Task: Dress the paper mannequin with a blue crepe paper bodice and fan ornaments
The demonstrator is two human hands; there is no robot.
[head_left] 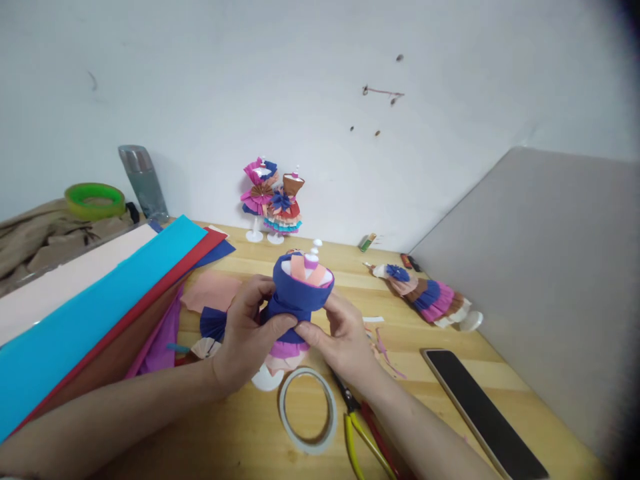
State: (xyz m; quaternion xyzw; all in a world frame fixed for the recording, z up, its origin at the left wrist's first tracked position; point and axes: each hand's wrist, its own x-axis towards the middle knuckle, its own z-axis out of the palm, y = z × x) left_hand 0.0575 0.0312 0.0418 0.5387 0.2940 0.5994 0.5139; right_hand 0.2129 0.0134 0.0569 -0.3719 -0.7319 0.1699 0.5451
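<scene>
Between my hands stands a miniature dress form [303, 287] in a dark blue paper dress, with a pink and peach frill below and peach straps at the neck. My left hand [245, 333] wraps its left side, thumb pressed on the waist. From the other side my right hand [343, 337] grips the waist, its thumb tip close to the left one. The white base [267, 379] shows under the frill. A roll of white tape [308, 411] lies just in front, and yellow-handled scissors [353, 407] rest partly under my right forearm.
Coloured paper sheets [125, 293] are stacked at left. Two dressed miniature forms [261, 193] stand by the wall; another dressed form [425, 293] lies at right. A phone [483, 410], a bottle [145, 183], green tape [95, 200] and paper scraps [383, 343] are around.
</scene>
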